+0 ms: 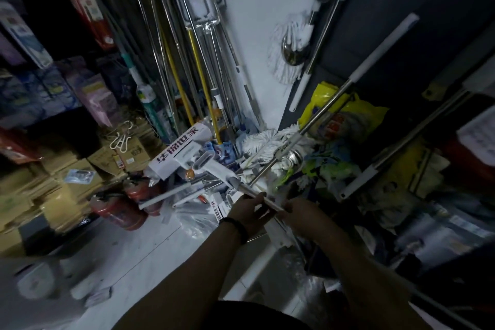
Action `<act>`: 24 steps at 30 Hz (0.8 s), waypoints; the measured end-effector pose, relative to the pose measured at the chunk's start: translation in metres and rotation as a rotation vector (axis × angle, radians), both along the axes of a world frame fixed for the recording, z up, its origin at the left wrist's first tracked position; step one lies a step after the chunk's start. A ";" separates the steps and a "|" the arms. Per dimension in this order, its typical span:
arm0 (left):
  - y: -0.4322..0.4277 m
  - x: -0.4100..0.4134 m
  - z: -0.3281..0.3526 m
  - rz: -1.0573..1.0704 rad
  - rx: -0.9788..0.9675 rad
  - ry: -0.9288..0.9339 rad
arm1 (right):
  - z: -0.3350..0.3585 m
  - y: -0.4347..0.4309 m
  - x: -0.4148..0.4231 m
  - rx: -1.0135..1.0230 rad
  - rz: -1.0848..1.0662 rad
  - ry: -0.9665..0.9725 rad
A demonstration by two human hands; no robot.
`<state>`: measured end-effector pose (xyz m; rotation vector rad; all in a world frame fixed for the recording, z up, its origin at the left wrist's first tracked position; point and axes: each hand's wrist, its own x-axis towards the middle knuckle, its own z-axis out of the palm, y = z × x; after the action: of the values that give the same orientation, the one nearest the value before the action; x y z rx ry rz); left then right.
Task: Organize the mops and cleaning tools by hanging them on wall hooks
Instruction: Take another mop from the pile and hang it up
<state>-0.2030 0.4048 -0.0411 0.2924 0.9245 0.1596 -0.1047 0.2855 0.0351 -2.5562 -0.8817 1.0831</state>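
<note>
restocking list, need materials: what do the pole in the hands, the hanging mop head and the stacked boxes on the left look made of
Pole held by the left hand and right hand: looks like polished metal, with a shiny grey glint; the head end looks like white plastic.
Hanging mop head: soft white string, probably cotton or microfibre.
Stacked boxes: matte brown corrugated cardboard, by their look.

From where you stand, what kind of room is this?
Likely a shop stockroom or crowded store corner: packaged mop handles lean against the wall, stacked cardboard boxes fill the left, and red fire extinguishers lie on the floor.
</note>
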 end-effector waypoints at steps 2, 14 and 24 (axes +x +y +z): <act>-0.007 0.003 0.004 -0.075 0.100 -0.007 | -0.010 0.016 -0.002 0.073 -0.047 0.055; 0.080 -0.016 0.059 0.087 0.442 -0.057 | -0.013 0.032 -0.023 0.392 -0.284 -0.142; 0.153 -0.016 0.116 0.085 0.535 -0.140 | -0.008 0.048 -0.043 0.686 -0.450 0.019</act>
<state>-0.2194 0.5581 0.0747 0.7279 0.7432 0.5026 -0.1481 0.3340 0.0267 -2.0104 -0.5062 0.5410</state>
